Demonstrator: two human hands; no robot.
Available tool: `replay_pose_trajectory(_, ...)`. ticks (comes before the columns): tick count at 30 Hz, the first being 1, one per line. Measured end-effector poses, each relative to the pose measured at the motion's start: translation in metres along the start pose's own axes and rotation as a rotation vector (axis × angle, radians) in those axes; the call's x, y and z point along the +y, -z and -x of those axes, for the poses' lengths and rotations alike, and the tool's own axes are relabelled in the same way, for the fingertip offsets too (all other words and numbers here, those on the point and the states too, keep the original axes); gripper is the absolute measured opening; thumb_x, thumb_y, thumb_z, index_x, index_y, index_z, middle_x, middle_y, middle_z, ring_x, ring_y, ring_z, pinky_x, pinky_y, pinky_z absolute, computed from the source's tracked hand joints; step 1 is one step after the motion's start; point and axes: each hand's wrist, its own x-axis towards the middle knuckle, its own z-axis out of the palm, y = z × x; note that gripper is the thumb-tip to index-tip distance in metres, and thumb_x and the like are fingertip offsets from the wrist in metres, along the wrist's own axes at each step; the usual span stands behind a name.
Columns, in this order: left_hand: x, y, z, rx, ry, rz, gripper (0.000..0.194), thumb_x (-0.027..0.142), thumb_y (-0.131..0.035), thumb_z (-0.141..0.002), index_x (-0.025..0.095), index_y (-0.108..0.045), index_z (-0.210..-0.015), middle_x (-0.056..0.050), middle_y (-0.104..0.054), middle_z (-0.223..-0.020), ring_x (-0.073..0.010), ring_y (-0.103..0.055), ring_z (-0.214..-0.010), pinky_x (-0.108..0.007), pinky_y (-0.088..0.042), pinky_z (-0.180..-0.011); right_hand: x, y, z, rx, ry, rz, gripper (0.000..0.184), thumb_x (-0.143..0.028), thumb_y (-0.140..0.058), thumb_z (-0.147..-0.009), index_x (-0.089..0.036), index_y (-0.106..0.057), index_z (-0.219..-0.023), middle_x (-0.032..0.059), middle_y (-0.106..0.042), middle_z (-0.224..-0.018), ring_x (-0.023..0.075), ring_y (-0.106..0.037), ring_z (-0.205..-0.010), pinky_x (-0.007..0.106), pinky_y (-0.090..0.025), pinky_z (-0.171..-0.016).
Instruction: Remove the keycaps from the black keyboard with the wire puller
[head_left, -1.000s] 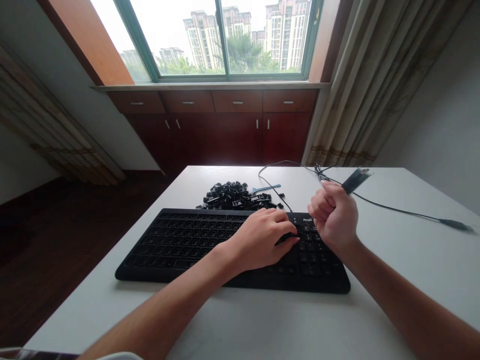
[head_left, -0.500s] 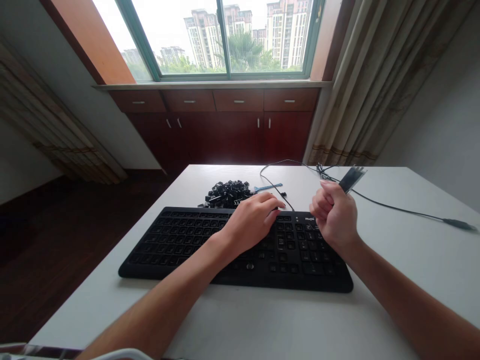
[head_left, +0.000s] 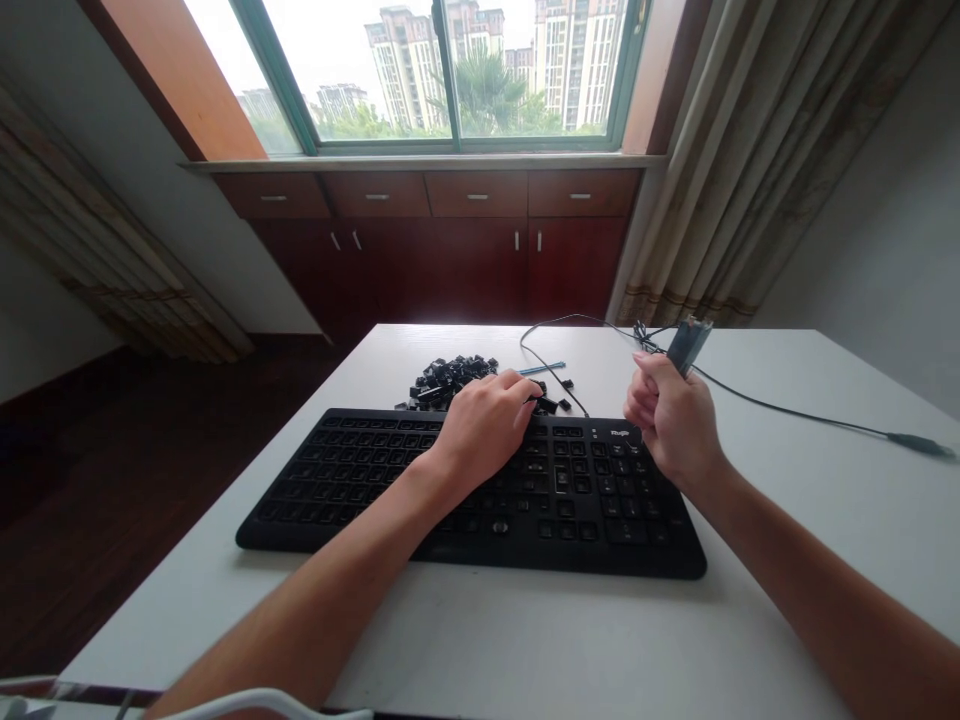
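Observation:
A black keyboard (head_left: 360, 480) lies on the white table (head_left: 570, 650), with most keycaps taken off. My left hand (head_left: 484, 430) reaches over its top edge, fingers curled at the near side of a pile of black keycaps (head_left: 450, 380); I cannot make out whether a cap is between the fingertips. My right hand (head_left: 671, 420) is held in a fist above the keyboard's right end, gripping a dark flat key-puller tool (head_left: 686, 345) that sticks up and to the right.
A black cable (head_left: 787, 410) runs from the keyboard across the right of the table to a plug (head_left: 919, 445). A thin blue tool (head_left: 547, 368) lies behind the keycaps. Beyond the table stand a wooden cabinet (head_left: 450, 250), a window and curtains (head_left: 750, 160).
My left hand has left the keyboard's right-hand keys and moved up and left to the keycap pile. My right hand has stayed closed on the tool, which now stands more upright.

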Motion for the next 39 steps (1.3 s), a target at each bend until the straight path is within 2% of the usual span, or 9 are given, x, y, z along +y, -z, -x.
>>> replay_pose_trajectory(5, 0.017, 0.001, 0.004, 0.021, -0.137, 0.146, 0.017, 0.024, -0.055, -0.101, 0.019, -0.069, -0.109, -0.006, -0.071, -0.112, -0.0231, -0.068, -0.101, -0.042, -0.056, -0.092, -0.001, -0.004, 0.002, -0.009, -0.040, 0.024, 0.050, -0.033, -0.071, -0.086, -0.022, -0.036, -0.052, -0.0077, -0.031, -0.047, 0.0064, -0.028, -0.041, 0.024, -0.026, -0.039)
replay_pose_trajectory(10, 0.043, -0.001, 0.013, -0.077, -0.298, 0.267, 0.022, 0.030, -0.052, -0.103, 0.018, -0.067, -0.115, -0.007, -0.071, -0.120, -0.0235, -0.066, -0.109, -0.042, -0.053, -0.099, 0.000, -0.007, 0.003, 0.007, -0.038, 0.055, 0.050, -0.035, -0.071, -0.086, -0.021, -0.035, -0.053, -0.0078, -0.031, -0.048, 0.0064, -0.028, -0.042, 0.023, -0.026, -0.039)
replay_pose_trajectory(17, 0.052, -0.006, 0.018, -0.123, -0.364, 0.302, 0.027, 0.031, -0.049, -0.105, 0.019, -0.066, -0.122, -0.007, -0.069, -0.130, -0.0249, -0.062, -0.117, -0.044, -0.052, -0.103, 0.004, -0.011, 0.006, 0.088, -0.024, 0.062, 0.049, -0.039, -0.073, -0.085, -0.022, -0.037, -0.057, -0.0084, -0.032, -0.050, 0.0063, -0.027, -0.042, 0.022, -0.026, -0.037)
replay_pose_trajectory(23, 0.056, -0.006, 0.020, -0.128, -0.317, 0.335, 0.031, 0.029, -0.047, -0.105, 0.014, -0.059, -0.129, -0.010, -0.064, -0.136, -0.0251, -0.058, -0.125, -0.042, -0.048, -0.111, 0.008, -0.007, 0.004, -0.118, -0.057, -0.062, 0.051, -0.034, -0.073, -0.085, -0.022, -0.035, -0.054, -0.0089, -0.029, -0.046, 0.0059, -0.024, -0.040, 0.024, -0.025, -0.038)
replay_pose_trajectory(26, 0.062, -0.010, 0.020, -0.109, -0.252, 0.333, 0.037, 0.030, -0.048, -0.104, 0.010, -0.053, -0.135, -0.015, -0.056, -0.144, -0.0270, -0.049, -0.137, -0.043, -0.039, -0.121, 0.010, -0.007, 0.007, -0.188, -0.007, -0.139, 0.048, -0.030, -0.072, -0.086, -0.022, -0.037, -0.055, -0.0092, -0.030, -0.046, 0.0061, -0.023, -0.040, 0.024, -0.023, -0.039)
replay_pose_trajectory(29, 0.067, -0.015, 0.015, -0.116, -0.260, 0.323, 0.037, 0.027, -0.043, -0.105, 0.009, -0.051, -0.137, -0.017, -0.055, -0.145, -0.0268, -0.044, -0.143, -0.043, -0.032, -0.126, 0.012, -0.007, 0.013, -0.244, 0.058, -0.116, 0.046, -0.030, -0.071, -0.089, -0.021, -0.040, -0.056, -0.0078, -0.034, -0.047, 0.0068, -0.026, -0.042, 0.025, -0.024, -0.042)
replay_pose_trajectory(31, 0.071, -0.019, 0.011, -0.118, -0.274, 0.311, 0.040, 0.026, -0.042, -0.104, 0.007, -0.049, -0.138, -0.018, -0.055, -0.143, -0.0272, -0.044, -0.143, -0.043, -0.031, -0.127, 0.012, -0.006, 0.016, -0.248, 0.099, -0.102, 0.046, -0.030, -0.069, -0.090, -0.021, -0.040, -0.055, -0.0070, -0.035, -0.047, 0.0071, -0.028, -0.043, 0.025, -0.025, -0.043)
replay_pose_trajectory(36, 0.081, -0.031, 0.003, -0.138, -0.220, 0.249, 0.040, 0.027, -0.047, -0.100, 0.006, -0.053, -0.133, -0.018, -0.061, -0.132, -0.0301, -0.054, -0.131, -0.047, -0.031, -0.125, 0.012, -0.004, 0.016, -0.154, 0.146, -0.189, 0.046, -0.023, -0.065, -0.090, -0.021, -0.036, -0.054, -0.0077, -0.030, -0.045, 0.0069, -0.023, -0.040, 0.026, -0.021, -0.041)
replay_pose_trajectory(39, 0.083, -0.033, 0.003, -0.139, -0.213, 0.229, 0.042, 0.029, -0.045, -0.100, 0.006, -0.051, -0.135, -0.018, -0.061, -0.133, -0.0291, -0.053, -0.132, -0.047, -0.027, -0.127, 0.014, -0.004, 0.017, -0.135, 0.187, -0.173, 0.046, -0.024, -0.065, -0.091, -0.021, -0.039, -0.054, -0.0073, -0.031, -0.046, 0.0070, -0.025, -0.041, 0.026, -0.022, -0.041)
